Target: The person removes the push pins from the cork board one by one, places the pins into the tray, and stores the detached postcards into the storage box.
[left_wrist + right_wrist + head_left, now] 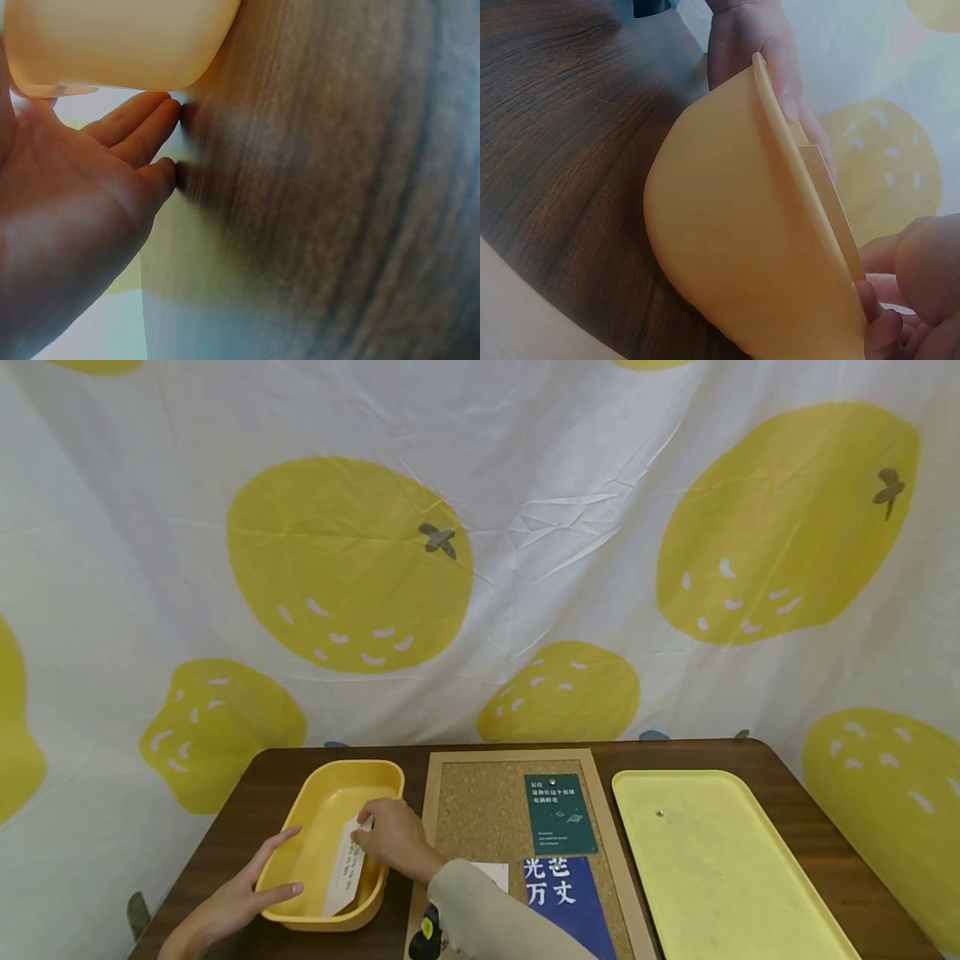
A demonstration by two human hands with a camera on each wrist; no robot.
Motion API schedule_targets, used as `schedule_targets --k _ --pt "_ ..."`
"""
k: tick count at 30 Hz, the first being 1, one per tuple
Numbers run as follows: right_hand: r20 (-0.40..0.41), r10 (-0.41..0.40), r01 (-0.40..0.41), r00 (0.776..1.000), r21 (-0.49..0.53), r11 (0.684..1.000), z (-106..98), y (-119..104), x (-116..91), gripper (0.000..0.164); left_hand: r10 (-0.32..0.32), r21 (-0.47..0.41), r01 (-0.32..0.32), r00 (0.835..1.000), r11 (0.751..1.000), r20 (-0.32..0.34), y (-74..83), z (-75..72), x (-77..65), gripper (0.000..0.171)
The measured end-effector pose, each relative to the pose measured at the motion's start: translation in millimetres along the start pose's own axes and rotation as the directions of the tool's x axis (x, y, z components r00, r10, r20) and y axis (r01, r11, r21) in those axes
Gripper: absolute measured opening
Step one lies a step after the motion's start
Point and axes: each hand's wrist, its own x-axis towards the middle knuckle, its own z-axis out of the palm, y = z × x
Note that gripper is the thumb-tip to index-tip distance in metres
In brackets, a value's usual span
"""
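Note:
A yellow plastic tub (306, 864) stands at the left of the table. My right hand (397, 837) reaches over its right side and pinches a white card (345, 870) with dark printed characters, which leans slanted inside the tub. In the right wrist view the edge of the card (834, 206) rises just above the tub's rim. My left hand (238, 893) rests at the tub's near left side, thumb and forefinger stretched over the rim. The left wrist view shows its other fingers (146, 139) extended below the tub's wall, tips at the tabletop.
A framed cork board (480, 802) lies mid-table, bearing a green card (562, 827) with a pin, a blue card (570, 906) and a white card (495, 875) partly behind my right sleeve (495, 910). On the right lies a yellow tray (727, 868) with a small pin (660, 813). A fruit-patterned curtain (525, 568) hangs behind.

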Motion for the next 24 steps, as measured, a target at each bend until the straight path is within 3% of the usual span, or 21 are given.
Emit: schedule_targets --k 24 --pt "0.0 -0.009 0.008 1.0 0.103 0.995 -3.2 2.7 2.8 0.012 -0.029 -0.005 0.029 1.0 1.0 -0.001 -0.3 0.4 0.7 0.085"
